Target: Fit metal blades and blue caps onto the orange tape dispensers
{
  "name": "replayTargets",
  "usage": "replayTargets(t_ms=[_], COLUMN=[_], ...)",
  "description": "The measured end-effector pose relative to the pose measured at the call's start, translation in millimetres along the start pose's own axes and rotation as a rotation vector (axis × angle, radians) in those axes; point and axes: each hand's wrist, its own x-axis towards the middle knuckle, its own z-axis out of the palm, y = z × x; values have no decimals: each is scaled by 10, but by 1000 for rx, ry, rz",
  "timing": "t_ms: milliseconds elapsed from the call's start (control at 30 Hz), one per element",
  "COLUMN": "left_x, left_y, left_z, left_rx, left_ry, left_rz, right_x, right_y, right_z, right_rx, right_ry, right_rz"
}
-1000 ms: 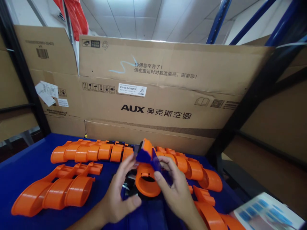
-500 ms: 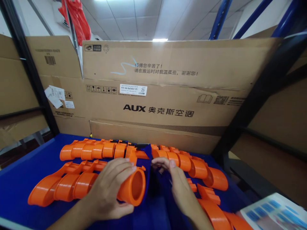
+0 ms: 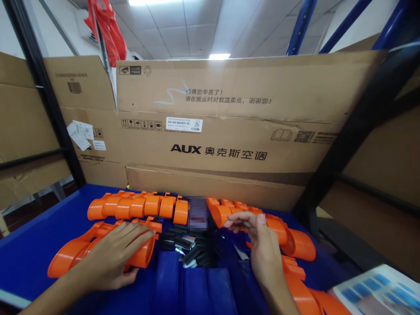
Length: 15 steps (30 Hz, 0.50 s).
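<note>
Head view: toward seven o'clock our left hand grips an orange part at its row's right end; toward five our right hand hangs loosely open near orange rings; black pieces lie heaped at six.

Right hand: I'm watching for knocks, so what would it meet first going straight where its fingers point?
Likely the orange piece just left of the right hand, though depth is unclear; the hand could pass above it.
</note>
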Motion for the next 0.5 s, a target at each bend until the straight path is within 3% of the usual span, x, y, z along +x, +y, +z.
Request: replayTargets(t_ms=[500], left_x=[-125], left_y=[47], left_z=[13], left_rx=[25], left_ry=[-20], left_rz=[-45], right_x=[3], right_y=[-49], right_z=[32], right_rx=[31], right_ry=[-17], right_rz=[21])
